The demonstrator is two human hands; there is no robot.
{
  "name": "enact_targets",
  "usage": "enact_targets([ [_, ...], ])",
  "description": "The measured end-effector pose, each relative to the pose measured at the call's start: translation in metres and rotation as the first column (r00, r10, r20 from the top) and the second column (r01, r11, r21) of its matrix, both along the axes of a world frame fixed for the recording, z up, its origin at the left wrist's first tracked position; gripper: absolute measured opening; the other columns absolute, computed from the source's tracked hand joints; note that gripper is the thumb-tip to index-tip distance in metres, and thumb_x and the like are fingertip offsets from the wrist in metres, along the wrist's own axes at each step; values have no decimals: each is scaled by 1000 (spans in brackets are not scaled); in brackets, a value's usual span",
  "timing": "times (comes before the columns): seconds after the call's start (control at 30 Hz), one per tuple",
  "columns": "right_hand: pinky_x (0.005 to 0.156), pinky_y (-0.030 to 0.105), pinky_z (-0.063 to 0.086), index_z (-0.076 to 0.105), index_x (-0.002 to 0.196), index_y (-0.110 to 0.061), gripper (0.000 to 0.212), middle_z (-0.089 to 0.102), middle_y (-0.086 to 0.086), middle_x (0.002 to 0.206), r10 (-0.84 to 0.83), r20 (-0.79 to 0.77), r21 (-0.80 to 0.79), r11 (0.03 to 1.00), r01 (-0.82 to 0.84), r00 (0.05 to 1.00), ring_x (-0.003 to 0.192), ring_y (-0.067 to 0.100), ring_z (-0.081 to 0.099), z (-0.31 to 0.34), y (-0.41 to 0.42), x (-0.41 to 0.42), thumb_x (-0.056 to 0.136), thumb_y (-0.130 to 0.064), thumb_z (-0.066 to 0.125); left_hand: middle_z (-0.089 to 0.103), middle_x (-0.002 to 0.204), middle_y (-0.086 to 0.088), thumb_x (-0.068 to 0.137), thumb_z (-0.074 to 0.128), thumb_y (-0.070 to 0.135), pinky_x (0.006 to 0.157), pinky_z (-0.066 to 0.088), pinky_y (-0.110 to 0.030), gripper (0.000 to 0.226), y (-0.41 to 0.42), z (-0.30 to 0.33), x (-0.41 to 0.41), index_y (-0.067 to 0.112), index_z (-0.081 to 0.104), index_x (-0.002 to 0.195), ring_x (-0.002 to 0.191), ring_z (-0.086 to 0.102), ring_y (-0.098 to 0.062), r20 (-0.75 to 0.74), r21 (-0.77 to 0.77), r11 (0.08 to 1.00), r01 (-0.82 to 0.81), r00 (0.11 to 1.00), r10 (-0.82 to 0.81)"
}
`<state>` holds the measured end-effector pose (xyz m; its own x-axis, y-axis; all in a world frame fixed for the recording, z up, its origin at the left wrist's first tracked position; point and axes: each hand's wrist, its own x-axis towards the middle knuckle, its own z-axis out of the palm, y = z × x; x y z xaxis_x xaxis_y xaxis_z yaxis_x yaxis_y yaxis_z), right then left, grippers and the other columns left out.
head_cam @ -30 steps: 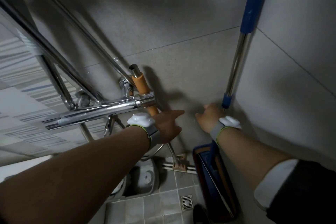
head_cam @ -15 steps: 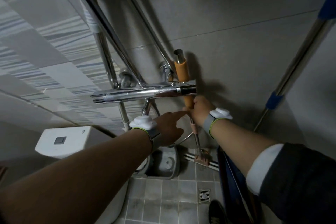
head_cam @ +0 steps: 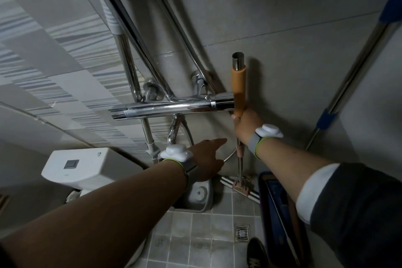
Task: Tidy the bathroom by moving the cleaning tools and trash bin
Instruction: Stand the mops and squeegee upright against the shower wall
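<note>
The right hand (head_cam: 243,125) is closed around the squeegee (head_cam: 238,85), fingers wrapped on the shaft just below its orange grip. The squeegee stands nearly upright against the grey wall, its bare metal tip at the top and its blade head (head_cam: 240,187) down on the tiled floor (head_cam: 202,230) by the wall's foot. The orange grip passes just beside the right end of the chrome mixer (head_cam: 174,107), which runs level across the wall. The left hand (head_cam: 206,161) holds nothing; it reaches toward the wall below the mixer with the forefinger stretched out and the other fingers loosely curled, near the squeegee shaft but apart from it. Both wrists carry a grey band with a white puck. Below the left hand stands the grey bin (head_cam: 200,198), on the floor between the toilet (head_cam: 87,167) and the squeegee head. To the right of the squeegee head lies a blue mop head (head_cam: 280,200), partly behind the right forearm, and the mop pole (head_cam: 356,76) slants up along the right wall, chrome with blue sleeves. A floor drain (head_cam: 242,233) sits in the tiles before the mop head, with a dark shoe (head_cam: 256,254) just below it.
</note>
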<state>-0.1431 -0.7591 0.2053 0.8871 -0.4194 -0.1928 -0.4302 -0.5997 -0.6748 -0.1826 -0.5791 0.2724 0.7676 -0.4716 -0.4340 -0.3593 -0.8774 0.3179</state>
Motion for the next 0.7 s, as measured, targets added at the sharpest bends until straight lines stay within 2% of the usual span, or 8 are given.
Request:
enact_targets([
  [0.13, 86, 39, 52, 50, 102, -23, 34, 67, 5, 101, -61, 11, 70, 996, 60, 998, 94, 34, 66, 4, -14, -11, 88, -55, 49, 40, 150, 1, 91, 58, 37, 101, 40, -28, 68, -13, 2, -3, 42, 24, 150, 125, 53, -20, 8, -18, 999, 36, 999, -36],
  [0.2, 80, 36, 51, 45, 97, -23, 32, 63, 2, 92, -69, 24, 85, 994, 67, 997, 90, 34, 66, 7, -16, -19, 89, -54, 51, 39, 152, 0, 91, 58, 35, 105, 40, -28, 68, -20, 1, -5, 38, 25, 150, 127, 51, -19, 8, -34, 998, 54, 999, -53],
  [0.3, 68, 36, 54, 44, 96, -23, 34, 59, -2, 81, -103, 89, 114, 989, 92, 991, 74, 29, 66, 16, -18, -29, 89, -55, 53, 37, 154, -1, 91, 58, 34, 108, 40, -31, 70, -31, 1, -7, 36, 23, 151, 129, 50, -20, -2, -17, 995, 95, 996, -95],
  [0.4, 60, 37, 57, 43, 97, -30, 34, 61, -3, 77, -121, 139, 131, 986, 102, 983, 62, 22, 65, 27, -26, -41, 86, -61, 52, 36, 154, -2, 91, 58, 34, 109, 38, -31, 70, -40, 0, -8, 34, 22, 152, 132, 48, -21, 11, -10, 990, 139, 990, -139],
  [0.6, 56, 30, 54, 49, 86, -32, 40, 61, -7, 70, -96, 137, -2, 995, 97, 986, 58, 18, 63, 37, -34, -69, 81, -71, 49, 36, 154, -3, 90, 58, 36, 110, 34, -27, 72, -49, 0, -8, 29, 22, 153, 135, 45, -21, 38, 11, 983, 183, 982, -183],
  [0.7, 57, 29, 55, 50, 87, -31, 46, 62, -7, 71, -62, 110, -53, 996, 68, 992, 58, 16, 62, 39, -26, -77, 76, -75, 49, 37, 154, -4, 90, 58, 36, 112, 33, -29, 72, -47, 2, -12, 28, 23, 153, 138, 40, -21, 37, 18, 979, 204, 978, -205],
])
